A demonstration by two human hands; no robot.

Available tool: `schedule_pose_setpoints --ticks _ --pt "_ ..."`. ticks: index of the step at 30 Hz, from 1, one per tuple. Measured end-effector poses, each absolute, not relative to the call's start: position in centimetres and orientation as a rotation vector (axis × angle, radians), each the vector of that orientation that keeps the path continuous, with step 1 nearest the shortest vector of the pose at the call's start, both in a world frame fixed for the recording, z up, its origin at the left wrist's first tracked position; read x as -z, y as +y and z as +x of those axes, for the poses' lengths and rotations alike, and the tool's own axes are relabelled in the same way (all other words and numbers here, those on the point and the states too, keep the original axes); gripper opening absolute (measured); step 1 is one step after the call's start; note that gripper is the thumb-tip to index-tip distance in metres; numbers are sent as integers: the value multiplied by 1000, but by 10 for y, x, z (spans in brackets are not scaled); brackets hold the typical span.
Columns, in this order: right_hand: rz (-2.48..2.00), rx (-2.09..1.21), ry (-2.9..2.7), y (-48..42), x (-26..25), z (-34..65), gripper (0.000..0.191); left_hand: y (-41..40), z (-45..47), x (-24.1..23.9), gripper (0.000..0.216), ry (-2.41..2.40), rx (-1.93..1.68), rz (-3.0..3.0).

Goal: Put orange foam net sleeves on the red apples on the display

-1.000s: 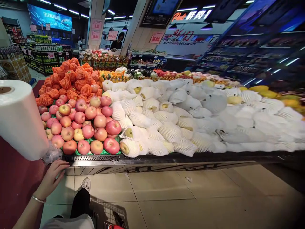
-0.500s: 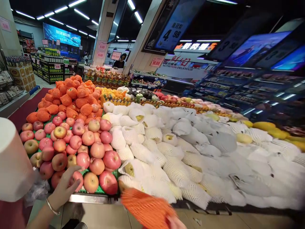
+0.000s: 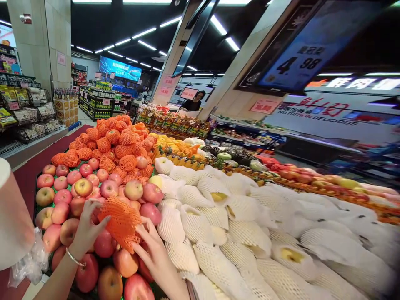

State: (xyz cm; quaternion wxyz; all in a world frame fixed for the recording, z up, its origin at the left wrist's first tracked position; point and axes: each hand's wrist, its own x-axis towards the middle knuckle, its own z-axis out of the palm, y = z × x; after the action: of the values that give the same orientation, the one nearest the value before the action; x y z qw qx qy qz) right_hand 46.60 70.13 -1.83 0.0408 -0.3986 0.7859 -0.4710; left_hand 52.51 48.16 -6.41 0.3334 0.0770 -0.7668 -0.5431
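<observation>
An orange foam net sleeve (image 3: 121, 221) is stretched flat over the loose red apples (image 3: 86, 271). My right hand (image 3: 154, 250) grips its right side, thumb below and fingers above. At the left edge of the sleeve is my left hand (image 3: 86, 229), wearing a silver bangle, its thumb and fingers apart in a curve. The left thumb tip overlaps the net; whether it presses on it I cannot make out. Bare apples lie under and around both hands, and the sleeve hides some of them.
Behind the apples rises a heap of apples in orange nets (image 3: 108, 141). White-netted fruit (image 3: 218, 254) fills the right side. A pale cylinder (image 3: 14, 221) and crumpled clear plastic (image 3: 31, 258) stand at left. A person (image 3: 192, 103) is at the back.
My right hand has brought the orange sleeve leftward and up over the apples, close to my left hand. My left hand has risen slightly. The view has swung left.
</observation>
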Motion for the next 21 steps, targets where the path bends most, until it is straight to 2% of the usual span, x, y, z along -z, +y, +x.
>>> schedule_pose_setpoints --ticks 3,7,10,15,18,21 --pt "-1287 1215 2422 702 4 454 22 493 528 54 7 -1986 1414 77" --pt "-1300 1077 2610 689 2 434 24 498 538 58 6 -1985 1373 -115" --pt "-1340 935 2727 679 6 424 21 491 545 72 9 -1977 1440 -40" --pt "-1351 916 2759 674 6 413 18 481 533 90 37 -1995 1952 158" --pt "-1468 1077 2611 674 3 405 23 486 515 85 36 -1829 2331 122" --pt "-1600 1173 2457 669 -3 394 27 492 504 75 36 -1641 2555 99"
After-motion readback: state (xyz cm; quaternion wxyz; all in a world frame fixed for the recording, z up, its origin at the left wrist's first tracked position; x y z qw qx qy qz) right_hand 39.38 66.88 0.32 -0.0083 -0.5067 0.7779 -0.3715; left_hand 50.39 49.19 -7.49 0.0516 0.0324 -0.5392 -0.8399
